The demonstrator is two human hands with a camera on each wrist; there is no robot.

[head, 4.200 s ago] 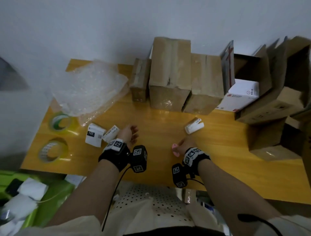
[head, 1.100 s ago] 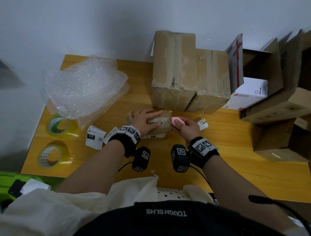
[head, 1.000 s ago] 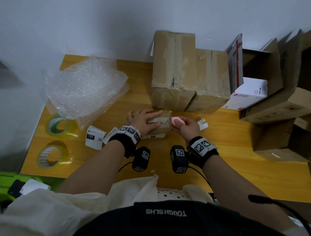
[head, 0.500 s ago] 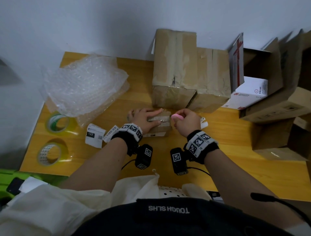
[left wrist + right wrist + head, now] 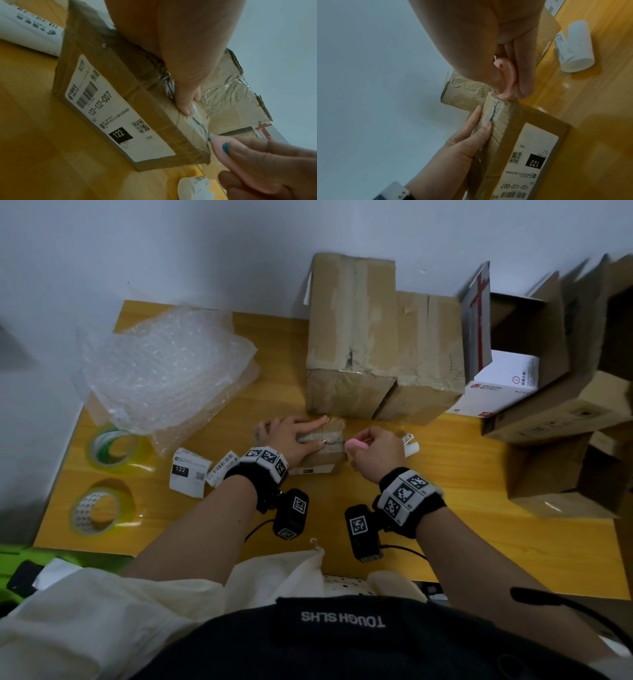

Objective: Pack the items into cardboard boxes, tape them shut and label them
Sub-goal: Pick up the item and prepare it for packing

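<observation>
A yellow wooden table [image 5: 445, 529] is standing against a pale wall, carrying everything here. At its back, two tall, tape-wrapped brown cardboard boxes [image 5: 376, 344] are standing side by side, with several open cardboard cartons [image 5: 561, 405] leaning at the right around a white printed carton [image 5: 503, 385]. A crumpled sheet of clear bubble wrap [image 5: 164, 371] is lying at the left rear, and two rolls of tape, one green-and-white [image 5: 113, 448] and one pale patterned [image 5: 99, 511], are sitting near the left edge.

Just in front of the tall boxes, a small flat brown cardboard box [image 5: 130, 108] is standing on its edge, its white shipping label [image 5: 118, 108] reading 122 facing the person. The left hand [image 5: 294, 440] is lying flat on top of it, fingers straight and pressing down, thumb at the taped seam. The right hand [image 5: 376, 451] is right beside the box's right end, fingers curled around a small pink plastic cutter [image 5: 506, 82], whose tip is touching the top corner at the seam. A small white roll of labels [image 5: 575, 47] is lying just beyond that hand, and loose white label slips [image 5: 190, 475] are lying beside the left wrist.
</observation>
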